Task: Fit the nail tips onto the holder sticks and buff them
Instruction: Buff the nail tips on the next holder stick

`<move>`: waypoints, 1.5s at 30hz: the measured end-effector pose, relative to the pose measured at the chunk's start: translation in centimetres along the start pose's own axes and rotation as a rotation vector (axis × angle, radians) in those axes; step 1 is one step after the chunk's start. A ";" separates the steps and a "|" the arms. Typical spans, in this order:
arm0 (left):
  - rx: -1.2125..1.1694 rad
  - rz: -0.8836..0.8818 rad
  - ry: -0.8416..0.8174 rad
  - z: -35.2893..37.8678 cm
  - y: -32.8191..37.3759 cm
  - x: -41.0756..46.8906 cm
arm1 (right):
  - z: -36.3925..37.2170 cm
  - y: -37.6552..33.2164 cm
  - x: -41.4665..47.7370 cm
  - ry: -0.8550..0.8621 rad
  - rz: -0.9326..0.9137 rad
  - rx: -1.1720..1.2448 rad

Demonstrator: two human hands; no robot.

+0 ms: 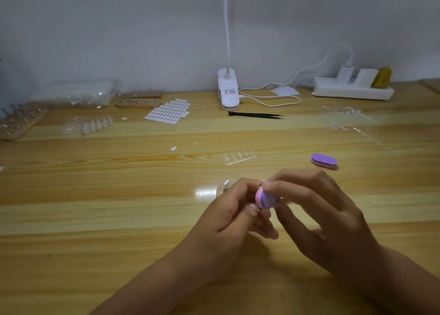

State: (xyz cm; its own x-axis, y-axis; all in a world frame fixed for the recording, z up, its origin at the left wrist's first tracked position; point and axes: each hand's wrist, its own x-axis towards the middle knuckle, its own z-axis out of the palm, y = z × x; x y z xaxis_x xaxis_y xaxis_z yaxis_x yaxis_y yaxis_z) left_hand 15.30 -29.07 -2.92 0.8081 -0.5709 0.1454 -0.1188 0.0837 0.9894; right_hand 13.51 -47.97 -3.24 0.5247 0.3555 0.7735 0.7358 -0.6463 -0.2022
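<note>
My right hand [319,217] pinches a small pink and purple buffer block [263,198] between thumb and fingers. The block lies against what my left hand [232,215] holds. That is a clear holder stick [225,185] whose tip sticks out past the left fingers; the nail tip on it is hidden by fingers and block. Both hands hover just above the wooden table [119,207] near its middle. A second purple and pink buffer block [323,161] lies on the table behind my right hand. A strip of clear nail tips [241,159] lies behind the hands.
At the back stand a white clip lamp [228,89], black tweezers [257,116], a white power strip [352,88] and a sheet of white adhesive tabs [169,111]. Wooden holder racks [21,121] and nail tips [95,125] sit at the left. Loose clear sprues [345,119] lie at the right.
</note>
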 end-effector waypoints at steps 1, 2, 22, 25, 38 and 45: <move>0.004 0.003 0.001 0.0 0.0 0.0 | -0.1 0.3 0.0 -0.010 0.002 -0.019; 0.006 0.004 0.007 -0.1 0.0 0.0 | -0.2 0.7 0.1 -0.008 0.018 -0.036; 0.019 -0.015 0.049 -0.3 0.6 -0.2 | -0.5 0.8 -0.3 -0.033 -0.100 -0.047; 0.001 -0.034 0.065 -0.2 0.5 -0.3 | -0.9 1.7 0.3 0.001 -0.043 -0.115; -0.010 -0.029 0.081 -0.2 0.6 -0.4 | -0.7 0.3 0.0 0.015 -0.089 -0.023; -0.008 -0.048 0.107 -0.3 0.6 -0.3 | -1.1 0.9 0.4 0.003 -0.021 -0.059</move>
State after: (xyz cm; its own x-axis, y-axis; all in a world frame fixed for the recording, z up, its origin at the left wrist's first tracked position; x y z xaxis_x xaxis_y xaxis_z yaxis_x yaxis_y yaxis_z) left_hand 15.10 -28.62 -2.35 0.8698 -0.4837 0.0968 -0.0744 0.0655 0.9951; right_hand 13.93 -49.16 -2.43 0.5083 0.3670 0.7791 0.7201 -0.6773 -0.1508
